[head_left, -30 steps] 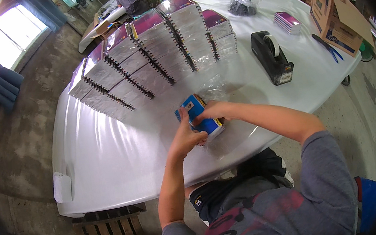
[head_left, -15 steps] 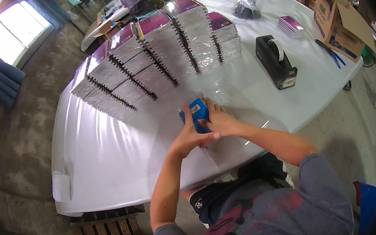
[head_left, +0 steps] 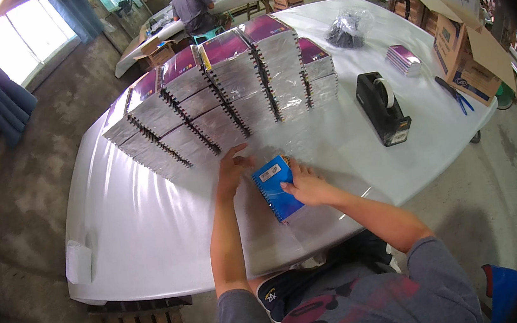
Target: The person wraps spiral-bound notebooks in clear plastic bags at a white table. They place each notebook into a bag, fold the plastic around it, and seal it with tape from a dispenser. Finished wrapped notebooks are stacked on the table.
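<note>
A small blue spiral-bound notebook [head_left: 278,194] with a white label lies near the front middle of the white table, perhaps with more beneath it. My right hand [head_left: 307,186] grips its right side, thumb on the cover and fingers over the far edge. Off the notebook's upper left, my left hand [head_left: 231,169] is held apart from it, fingers spread and with nothing visible in them. Beyond both hands rise tall stacks of plastic-wrapped spiral notebooks [head_left: 231,85] with purple covers and black bindings.
A black tape dispenser [head_left: 383,112] stands to the right. Past it are blue-handled pliers [head_left: 455,94], a small notebook stack [head_left: 404,60], a bundle in clear plastic [head_left: 345,30] and an open cardboard box [head_left: 466,51]. A person [head_left: 193,9] sits at another table.
My left hand has come off the blue notebook and moved up and left. My right hand stays on it, and more of the cover shows.
</note>
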`<state>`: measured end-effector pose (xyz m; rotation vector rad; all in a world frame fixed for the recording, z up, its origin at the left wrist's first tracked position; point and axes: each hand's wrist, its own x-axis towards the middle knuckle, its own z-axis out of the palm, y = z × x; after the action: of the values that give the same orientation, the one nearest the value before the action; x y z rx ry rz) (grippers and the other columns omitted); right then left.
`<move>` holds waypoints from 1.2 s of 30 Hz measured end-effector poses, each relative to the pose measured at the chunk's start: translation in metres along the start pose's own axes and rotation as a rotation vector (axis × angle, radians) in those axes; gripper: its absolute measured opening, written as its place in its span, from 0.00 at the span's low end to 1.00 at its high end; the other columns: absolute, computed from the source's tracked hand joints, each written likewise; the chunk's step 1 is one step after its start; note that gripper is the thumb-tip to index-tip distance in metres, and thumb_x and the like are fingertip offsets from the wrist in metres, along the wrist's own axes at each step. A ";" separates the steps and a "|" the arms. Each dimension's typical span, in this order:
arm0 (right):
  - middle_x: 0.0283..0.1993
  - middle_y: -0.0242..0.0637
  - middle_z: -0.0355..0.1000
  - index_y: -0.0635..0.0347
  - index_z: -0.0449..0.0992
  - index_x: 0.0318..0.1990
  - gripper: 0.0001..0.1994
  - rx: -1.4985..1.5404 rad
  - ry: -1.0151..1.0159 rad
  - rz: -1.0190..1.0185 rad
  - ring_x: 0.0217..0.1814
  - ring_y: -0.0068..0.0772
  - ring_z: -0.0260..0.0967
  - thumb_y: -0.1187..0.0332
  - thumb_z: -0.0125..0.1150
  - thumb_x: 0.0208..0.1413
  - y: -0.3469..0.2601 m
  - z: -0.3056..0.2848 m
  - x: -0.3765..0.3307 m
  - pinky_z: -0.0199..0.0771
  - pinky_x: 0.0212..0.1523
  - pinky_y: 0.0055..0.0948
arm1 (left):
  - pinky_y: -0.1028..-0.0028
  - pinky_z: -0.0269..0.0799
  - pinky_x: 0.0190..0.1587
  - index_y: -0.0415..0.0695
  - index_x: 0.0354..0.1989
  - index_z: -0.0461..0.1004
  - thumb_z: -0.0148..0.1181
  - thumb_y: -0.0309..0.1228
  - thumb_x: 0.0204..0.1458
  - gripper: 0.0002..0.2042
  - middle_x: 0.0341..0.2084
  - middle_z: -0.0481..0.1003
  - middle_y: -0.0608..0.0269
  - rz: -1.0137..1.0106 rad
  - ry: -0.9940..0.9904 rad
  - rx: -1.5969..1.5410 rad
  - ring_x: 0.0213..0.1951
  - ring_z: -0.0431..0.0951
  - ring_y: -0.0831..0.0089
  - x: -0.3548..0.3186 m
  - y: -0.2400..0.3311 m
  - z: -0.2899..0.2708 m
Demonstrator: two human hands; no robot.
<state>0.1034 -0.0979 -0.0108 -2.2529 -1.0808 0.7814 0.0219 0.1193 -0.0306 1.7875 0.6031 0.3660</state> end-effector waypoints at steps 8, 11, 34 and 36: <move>0.66 0.60 0.48 0.68 0.36 0.68 0.40 0.000 -0.004 -0.016 0.69 0.64 0.46 0.49 0.45 0.60 0.003 0.003 0.002 0.49 0.60 0.66 | 0.69 0.72 0.41 0.43 0.39 0.77 0.64 0.23 0.43 0.13 0.35 0.78 0.58 0.465 0.554 0.403 0.38 0.78 0.64 -0.035 0.035 -0.004; 0.66 0.60 0.49 0.68 0.36 0.68 0.40 0.009 0.015 -0.007 0.69 0.62 0.46 0.49 0.46 0.60 0.008 0.006 0.002 0.49 0.61 0.65 | 0.69 0.72 0.45 0.43 0.39 0.79 0.63 0.24 0.45 0.11 0.44 0.77 0.57 0.423 -0.019 0.443 0.47 0.76 0.64 -0.093 0.056 0.017; 0.60 0.61 0.58 0.54 0.42 0.69 0.44 0.297 0.579 -0.075 0.57 0.51 0.65 0.71 0.64 0.47 0.074 -0.003 -0.052 0.62 0.58 0.40 | 0.58 0.57 0.60 0.53 0.56 0.70 0.61 0.41 0.50 0.23 0.60 0.65 0.72 0.222 -0.141 0.527 0.64 0.59 0.69 -0.119 0.031 0.039; 0.54 0.58 0.67 0.51 0.38 0.70 0.48 0.336 0.533 0.079 0.47 0.44 0.72 0.74 0.65 0.45 0.065 -0.030 -0.038 0.67 0.53 0.36 | 0.57 0.56 0.61 0.54 0.56 0.70 0.61 0.41 0.50 0.23 0.60 0.65 0.73 0.211 -0.153 0.521 0.64 0.59 0.70 -0.120 0.031 0.040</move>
<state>0.1379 -0.1708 -0.0223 -2.0475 -0.5647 0.3223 -0.0479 0.0123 -0.0061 2.3662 0.4238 0.2205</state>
